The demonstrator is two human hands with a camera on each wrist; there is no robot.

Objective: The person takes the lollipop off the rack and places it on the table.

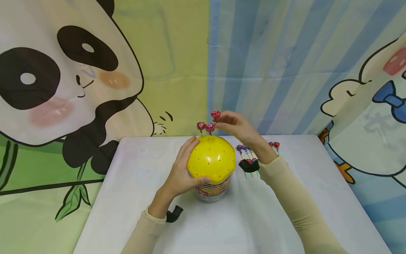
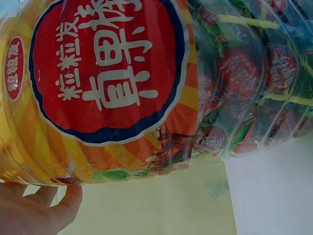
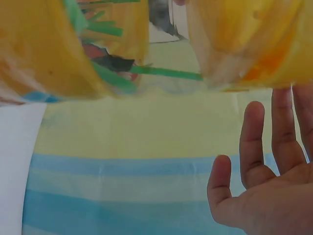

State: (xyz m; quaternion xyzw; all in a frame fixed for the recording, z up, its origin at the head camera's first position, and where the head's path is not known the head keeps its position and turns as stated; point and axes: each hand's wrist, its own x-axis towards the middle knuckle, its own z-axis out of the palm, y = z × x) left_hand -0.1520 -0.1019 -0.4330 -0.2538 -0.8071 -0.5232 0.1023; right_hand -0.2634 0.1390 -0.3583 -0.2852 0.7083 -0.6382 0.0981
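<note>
A clear plastic jar (image 1: 210, 195) with a domed yellow lid (image 1: 213, 158) stands on the table. Small holes dot the lid. My left hand (image 1: 177, 176) grips the jar's left side, its thumb across the front of the lid. Two red-wrapped lollipops, one on the left (image 1: 201, 126) and one beside it (image 1: 210, 127), stand upright at the lid's back edge. Just above them my right hand (image 1: 236, 127) pinches another red lollipop (image 1: 215, 114). In the left wrist view, the jar's red and orange label (image 2: 112, 78) and wrapped lollipops (image 2: 239, 73) inside show close up.
Right of the jar, partly behind my right forearm, lie several lollipops, including a purple one (image 1: 239, 147) and a red one (image 1: 277, 144). A panda-printed cloth (image 1: 177, 42) and a striped cloth (image 1: 253, 70) hang behind the white table (image 1: 136, 165).
</note>
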